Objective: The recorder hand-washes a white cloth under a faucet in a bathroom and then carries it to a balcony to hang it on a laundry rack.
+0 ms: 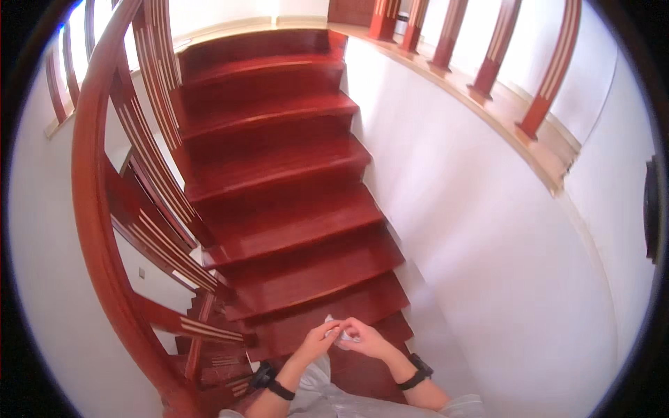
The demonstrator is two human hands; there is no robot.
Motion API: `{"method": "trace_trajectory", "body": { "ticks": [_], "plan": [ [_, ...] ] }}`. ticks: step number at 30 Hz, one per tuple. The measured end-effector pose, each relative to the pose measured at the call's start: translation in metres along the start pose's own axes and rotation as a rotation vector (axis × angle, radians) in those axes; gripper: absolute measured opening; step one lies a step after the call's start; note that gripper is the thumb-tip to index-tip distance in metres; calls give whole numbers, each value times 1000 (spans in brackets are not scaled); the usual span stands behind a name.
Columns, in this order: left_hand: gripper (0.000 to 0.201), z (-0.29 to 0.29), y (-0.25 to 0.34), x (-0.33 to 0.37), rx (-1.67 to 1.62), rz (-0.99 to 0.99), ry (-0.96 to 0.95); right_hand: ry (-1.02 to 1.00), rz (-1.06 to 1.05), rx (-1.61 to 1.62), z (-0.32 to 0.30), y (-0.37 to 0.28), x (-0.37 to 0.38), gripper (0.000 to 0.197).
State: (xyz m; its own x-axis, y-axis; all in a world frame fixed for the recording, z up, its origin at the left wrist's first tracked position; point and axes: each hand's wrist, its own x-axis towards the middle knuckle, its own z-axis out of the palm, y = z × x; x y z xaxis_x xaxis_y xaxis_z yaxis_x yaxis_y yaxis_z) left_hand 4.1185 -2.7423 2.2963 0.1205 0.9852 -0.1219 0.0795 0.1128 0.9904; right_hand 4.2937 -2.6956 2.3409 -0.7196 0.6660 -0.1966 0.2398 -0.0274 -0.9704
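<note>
My left hand (316, 341) and my right hand (367, 338) meet in front of my body, low in the head view. Between their closed fingers is a small white crumpled piece (344, 337), paper or thin cloth; I cannot tell which. One white tip of it pokes up above the left fingers, and part is hidden behind both hands. Each wrist wears a black strap, and the left one also shows a dark box-like device (263, 375).
Dark red wooden stairs (293, 223) climb ahead. A curved wooden handrail (97, 209) with balusters runs along the left, and lower steps (209, 348) show beneath it. To the right rises a white curved wall (460, 209), topped by a ledge with red balusters (498, 49).
</note>
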Motion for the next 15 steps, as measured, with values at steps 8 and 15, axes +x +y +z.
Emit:
{"method": "trace_trajectory", "body": {
  "ticks": [8,15],
  "plan": [
    [12,-126,241,73,-193,-58,-145,7,244,20,-73,-251,91,28],
    [22,-180,335,159,107,225,-337,60,-58,-446,-142,-375,156,18]
  ]
}}
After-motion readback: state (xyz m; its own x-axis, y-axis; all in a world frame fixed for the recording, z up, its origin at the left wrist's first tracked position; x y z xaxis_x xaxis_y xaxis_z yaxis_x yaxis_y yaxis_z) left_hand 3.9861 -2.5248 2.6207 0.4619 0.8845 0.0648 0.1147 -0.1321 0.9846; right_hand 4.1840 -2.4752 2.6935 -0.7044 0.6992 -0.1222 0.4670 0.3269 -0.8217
